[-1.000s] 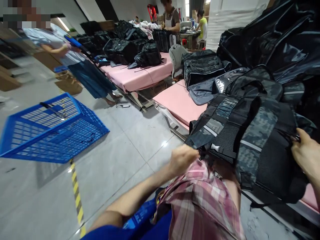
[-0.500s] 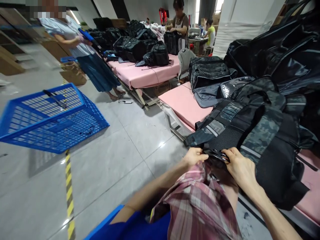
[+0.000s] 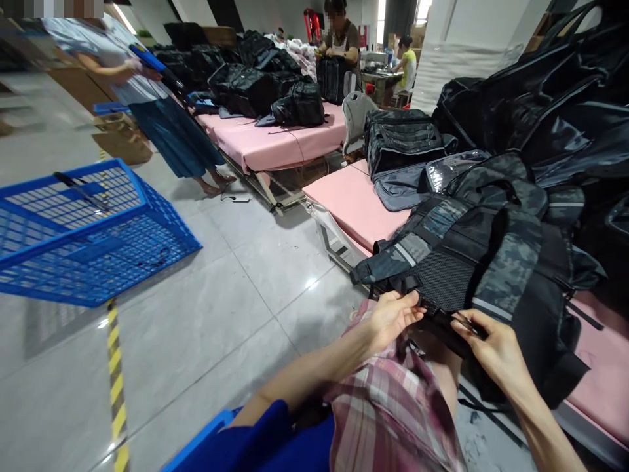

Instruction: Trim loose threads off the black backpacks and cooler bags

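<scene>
The camouflage backpack (image 3: pixel 496 255) was laid right of centre on the pink padded table (image 3: pixel 351 203), with its lower edge hung over the table's near rim. A black strap (image 3: pixel 439 314) at that edge was stretched between the two hands, low in the frame. The left hand (image 3: pixel 390 319) was closed on the strap's left end, which was pinched between thumb and fingertips (image 3: pixel 415 308). The right hand (image 3: pixel 496 354) was clenched on the right end, which was gripped at its fingertips (image 3: pixel 466 324). Plaid shorts (image 3: pixel 388 413) were seen just below the hands. A blue mesh crate (image 3: pixel 93 236) was tilted on the floor at the left, well apart.
</scene>
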`<state>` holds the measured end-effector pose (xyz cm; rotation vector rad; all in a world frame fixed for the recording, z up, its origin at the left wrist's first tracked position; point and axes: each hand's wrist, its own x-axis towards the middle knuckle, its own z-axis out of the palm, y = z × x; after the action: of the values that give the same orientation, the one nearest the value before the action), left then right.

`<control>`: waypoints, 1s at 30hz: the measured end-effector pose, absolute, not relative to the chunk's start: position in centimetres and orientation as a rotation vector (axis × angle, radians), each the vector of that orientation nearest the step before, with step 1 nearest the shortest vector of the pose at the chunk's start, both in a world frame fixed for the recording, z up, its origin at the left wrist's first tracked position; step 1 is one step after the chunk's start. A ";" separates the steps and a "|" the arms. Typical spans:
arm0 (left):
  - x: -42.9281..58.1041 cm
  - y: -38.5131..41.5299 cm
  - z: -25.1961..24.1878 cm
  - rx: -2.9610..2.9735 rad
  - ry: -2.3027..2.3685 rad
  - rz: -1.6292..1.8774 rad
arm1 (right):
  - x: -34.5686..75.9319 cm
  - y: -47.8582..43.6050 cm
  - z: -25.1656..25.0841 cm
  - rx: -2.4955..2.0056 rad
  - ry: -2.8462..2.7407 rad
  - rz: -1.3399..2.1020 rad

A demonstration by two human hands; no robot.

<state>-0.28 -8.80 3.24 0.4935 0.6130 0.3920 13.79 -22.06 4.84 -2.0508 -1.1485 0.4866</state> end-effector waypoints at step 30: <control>-2.9 -8.8 2.0 1.269 0.677 0.223 | 14.8 -22.2 2.6 -2.094 -1.303 0.314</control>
<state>-2.92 -8.78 2.04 1.2692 0.6769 0.2231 14.75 -22.20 2.58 -2.0936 -1.3032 0.3140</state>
